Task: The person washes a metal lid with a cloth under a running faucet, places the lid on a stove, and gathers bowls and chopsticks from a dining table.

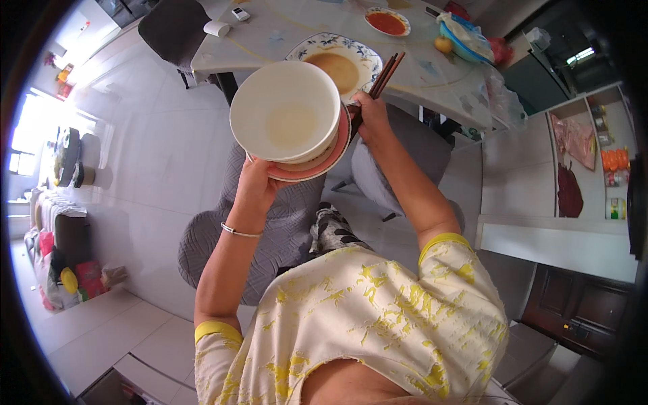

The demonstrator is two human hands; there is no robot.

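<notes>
A large white bowl point(253, 109) with a little pale liquid at its bottom rests on a pink-rimmed plate point(309, 173). My left hand point(255, 182) grips that plate's near left edge from below. On the far right side, my right hand point(372, 114) holds a bundle of dark wooden chopsticks point(389, 76) and meets the plate's edge; its fingertips are partly hidden. Just beyond the bowl, a blue-flowered serving dish point(372, 53) with brown sauce stands at the table's near edge, partly covered by the bowl.
The dining table point(430, 71) carries a small dish of red sauce point(388, 23), a round yellow fruit point(443, 44), a blue basin point(463, 43) and a paper roll point(216, 29). Grey covered chairs point(253, 243) stand close before me. Open shelves point(582, 192) are at right.
</notes>
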